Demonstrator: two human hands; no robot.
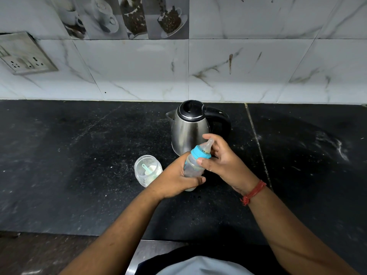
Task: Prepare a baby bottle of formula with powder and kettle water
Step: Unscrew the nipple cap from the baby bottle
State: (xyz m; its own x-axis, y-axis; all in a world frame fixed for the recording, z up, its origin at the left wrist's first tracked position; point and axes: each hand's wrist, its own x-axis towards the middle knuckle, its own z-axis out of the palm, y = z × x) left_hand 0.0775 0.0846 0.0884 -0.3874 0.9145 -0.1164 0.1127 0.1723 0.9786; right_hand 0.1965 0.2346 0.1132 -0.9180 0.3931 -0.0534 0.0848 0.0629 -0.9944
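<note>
Baby bottle (193,165) is clear plastic with a blue collar (200,152) and a pale teat (207,145) on top, tilted toward the right and held just above the black counter (79,155), right in front of the steel kettle (188,130). Left hand (176,179) is wrapped around the body. Right hand (222,159) has thumb under the collar and fingers curled around the teat. Open powder jar (148,170) with a scoop inside sits just left.
</note>
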